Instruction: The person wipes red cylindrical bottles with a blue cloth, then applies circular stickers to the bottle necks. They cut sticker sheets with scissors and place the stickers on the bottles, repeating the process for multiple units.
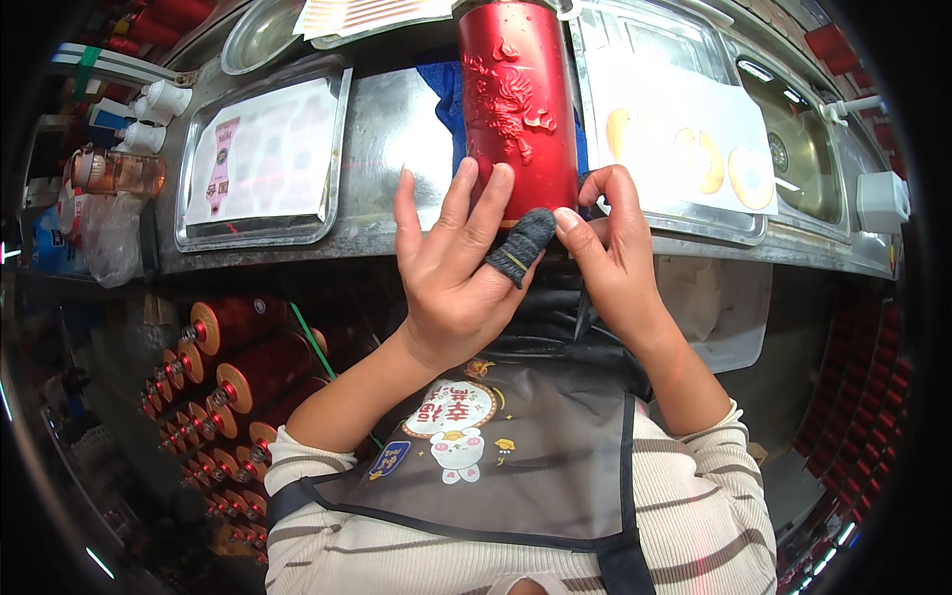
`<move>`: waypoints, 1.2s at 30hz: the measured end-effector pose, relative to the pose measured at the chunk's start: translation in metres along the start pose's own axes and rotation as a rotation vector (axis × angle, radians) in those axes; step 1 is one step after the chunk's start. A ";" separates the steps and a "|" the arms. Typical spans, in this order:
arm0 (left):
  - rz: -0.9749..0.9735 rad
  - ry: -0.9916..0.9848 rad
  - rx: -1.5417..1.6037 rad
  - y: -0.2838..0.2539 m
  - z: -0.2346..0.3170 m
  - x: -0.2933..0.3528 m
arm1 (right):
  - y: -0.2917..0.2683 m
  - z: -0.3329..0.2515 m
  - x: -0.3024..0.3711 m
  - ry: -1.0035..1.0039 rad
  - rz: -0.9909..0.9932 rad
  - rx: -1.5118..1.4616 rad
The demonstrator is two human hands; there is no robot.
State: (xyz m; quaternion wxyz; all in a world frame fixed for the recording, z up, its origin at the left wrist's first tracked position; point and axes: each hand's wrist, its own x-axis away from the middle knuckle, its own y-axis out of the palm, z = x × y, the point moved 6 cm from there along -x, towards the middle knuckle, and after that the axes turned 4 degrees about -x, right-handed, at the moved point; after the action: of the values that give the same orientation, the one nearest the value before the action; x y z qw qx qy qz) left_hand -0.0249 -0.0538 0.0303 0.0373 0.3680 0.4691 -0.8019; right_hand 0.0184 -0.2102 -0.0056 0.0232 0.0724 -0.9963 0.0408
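Observation:
A shiny red metallic cylinder (514,109) with a raised relief on its side lies in front of me at the counter, its near end toward me. Under it is a blue cloth (443,94). My left hand (451,273) has its fingers stretched and spread, two fingertips against the cylinder's near left side. A dark grey knitted cover (526,243) sits on its thumb, by the cylinder's near end. At that end's right edge, my right hand (615,248) is closed, thumb and bent forefinger pinched. What the pinch holds is hidden.
Left on the metal counter (382,149) is a tray (332,213) with a printed sheet (263,154). Another tray (734,233) with printed sheets (684,139) is at right, beside a sink (803,149). Several red cylinders (258,322) are stacked below left. A whitish bin (739,327) stands under the counter.

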 end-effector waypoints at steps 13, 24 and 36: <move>0.088 -0.307 0.308 0.015 -0.028 0.003 | -0.006 -0.010 0.019 0.006 0.039 0.059; 0.061 -0.285 0.220 0.012 -0.023 0.037 | 0.023 -0.037 0.006 -0.442 0.265 0.575; 0.050 -0.169 0.158 0.009 -0.017 0.028 | 0.024 -0.037 0.006 -0.462 0.235 0.549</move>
State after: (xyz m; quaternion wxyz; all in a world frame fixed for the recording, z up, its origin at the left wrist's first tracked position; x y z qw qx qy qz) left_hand -0.0326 -0.0375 0.0012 0.0677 0.3124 0.3905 -0.8633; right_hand 0.0105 -0.1842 0.0297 -0.2271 -0.0314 -0.9287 0.2914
